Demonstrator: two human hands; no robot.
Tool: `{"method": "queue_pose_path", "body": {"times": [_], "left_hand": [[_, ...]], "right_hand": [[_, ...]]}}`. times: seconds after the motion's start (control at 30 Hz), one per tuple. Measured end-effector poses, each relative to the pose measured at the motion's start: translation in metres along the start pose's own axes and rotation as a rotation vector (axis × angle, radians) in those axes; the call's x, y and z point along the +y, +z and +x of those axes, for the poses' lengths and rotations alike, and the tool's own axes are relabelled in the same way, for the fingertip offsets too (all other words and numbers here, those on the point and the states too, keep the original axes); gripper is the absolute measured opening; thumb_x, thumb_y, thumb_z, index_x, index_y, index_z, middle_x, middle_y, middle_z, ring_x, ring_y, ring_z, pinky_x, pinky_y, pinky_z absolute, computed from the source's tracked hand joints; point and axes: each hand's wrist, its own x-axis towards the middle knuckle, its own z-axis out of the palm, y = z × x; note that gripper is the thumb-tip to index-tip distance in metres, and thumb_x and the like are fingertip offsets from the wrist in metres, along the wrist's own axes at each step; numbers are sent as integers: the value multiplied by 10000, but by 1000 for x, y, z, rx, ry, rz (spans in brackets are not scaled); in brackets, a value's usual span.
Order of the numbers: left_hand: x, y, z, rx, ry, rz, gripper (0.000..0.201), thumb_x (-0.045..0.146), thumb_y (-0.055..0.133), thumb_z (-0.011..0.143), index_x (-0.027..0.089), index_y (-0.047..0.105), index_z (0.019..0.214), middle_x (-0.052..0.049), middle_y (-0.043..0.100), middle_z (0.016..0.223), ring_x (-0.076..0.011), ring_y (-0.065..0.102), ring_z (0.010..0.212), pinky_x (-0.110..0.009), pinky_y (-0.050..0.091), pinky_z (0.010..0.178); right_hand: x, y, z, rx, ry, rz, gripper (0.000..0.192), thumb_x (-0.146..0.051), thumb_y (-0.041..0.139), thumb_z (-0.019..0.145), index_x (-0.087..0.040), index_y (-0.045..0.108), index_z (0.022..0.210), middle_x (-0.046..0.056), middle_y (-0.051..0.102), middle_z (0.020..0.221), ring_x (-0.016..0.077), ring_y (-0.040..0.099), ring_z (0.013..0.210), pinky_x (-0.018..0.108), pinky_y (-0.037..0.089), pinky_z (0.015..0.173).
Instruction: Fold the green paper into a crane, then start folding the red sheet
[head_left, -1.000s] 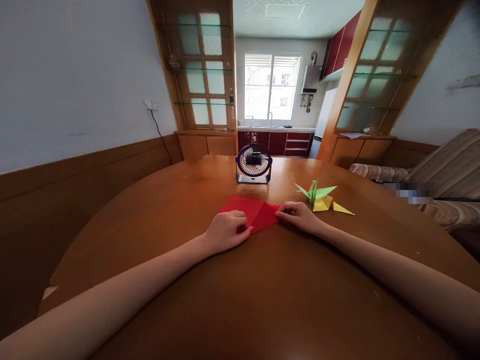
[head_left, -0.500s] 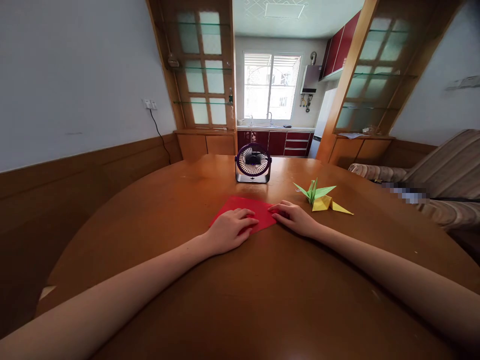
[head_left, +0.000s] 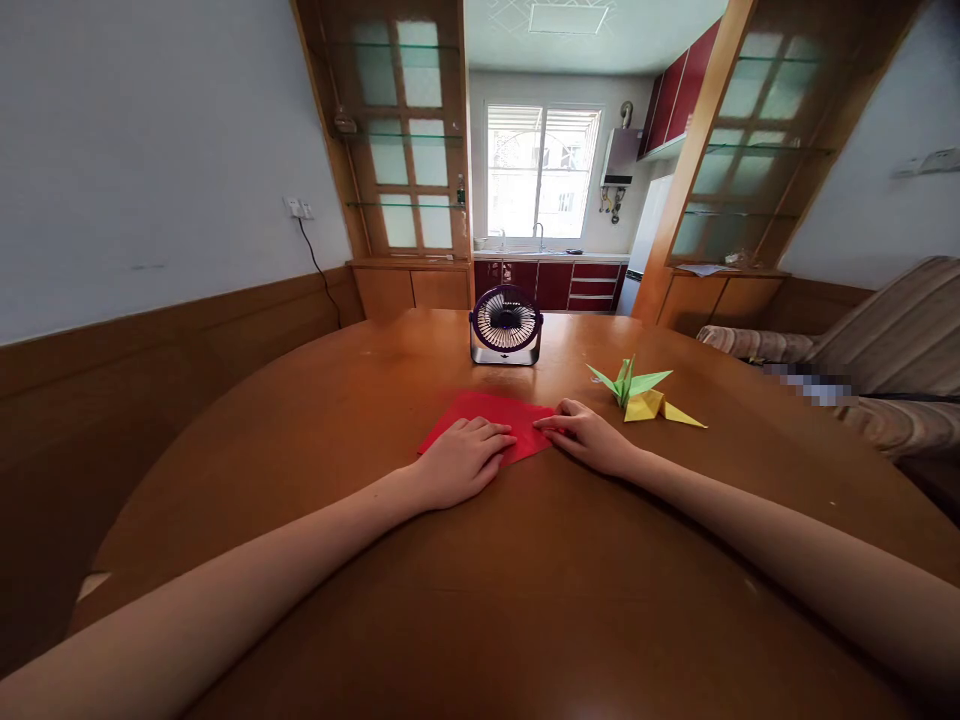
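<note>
The left hand point(head_left: 459, 462) lies palm-down, fingers loosely extended, atop red origami paper point(head_left: 487, 404); at its right edge the right hand point(head_left: 589, 436) half-curls, whether pinching I cannot tell from here. Fold-smoothing seems in hand; the next press calls for steady paper.

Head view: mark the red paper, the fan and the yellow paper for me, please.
Red paper point(head_left: 504, 408): head view, on its bare upper surface, toward the far edge.
Fan point(head_left: 506, 317): head view, on the dark middle of its round front.
Yellow paper point(head_left: 643, 406): head view, on its folded body.
</note>
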Motion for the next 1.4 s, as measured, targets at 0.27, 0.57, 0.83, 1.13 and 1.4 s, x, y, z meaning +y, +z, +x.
{"method": "queue_pose_path", "body": {"times": [0.27, 0.57, 0.83, 1.13, 1.4], "left_hand": [[1, 0, 2, 4, 3, -13, 332, 204, 413, 932, 159, 595, 1207, -91, 612, 1276, -247, 537, 1162, -427, 415, 1010], [2, -1, 3, 8, -26, -22, 256, 194, 429, 917, 141, 610, 1091, -113, 614, 1262, -243, 558, 1122, -415, 436, 972], [1, 0, 5, -27, -37, -30, 463, 197, 423, 899, 95, 475, 1347, -116, 659, 1158, -255, 543, 1078, -405, 433, 942], [0, -1, 6, -11, -37, -69, 424, 223, 418, 909, 96, 533, 1296, -127, 658, 1141, -249, 543, 1055, -397, 440, 937], [-3, 1, 5, -3, -73, -128, 441, 277, 451, 929, 148, 504, 1347, -98, 665, 1143, -248, 535, 1083, -403, 416, 957]], "right_hand": [[0, 0, 0, -25, 17, -6, 272, -255, 497, 960, -186, 699, 1128, 88, 535, 894, 202, 537, 842, 355, 479, 803], [4, 3, 3, -43, 46, -16, 287, -278, 476, 973, -197, 670, 1168, 78, 518, 891, 195, 540, 825, 339, 475, 804], [1, 2, 5, -58, 90, -35, 281, -297, 476, 975, -213, 665, 1167, 68, 507, 890, 190, 543, 817, 331, 465, 796], [0, -1, 5, 66, 154, 83, 258, -290, 479, 969, -183, 698, 1054, 69, 585, 903, 166, 579, 788, 313, 476, 775], [-20, -9, -6, 110, -226, 31, 262, -236, 466, 949, -190, 684, 1087, 110, 631, 1000, 211, 589, 919, 384, 487, 834]]}}
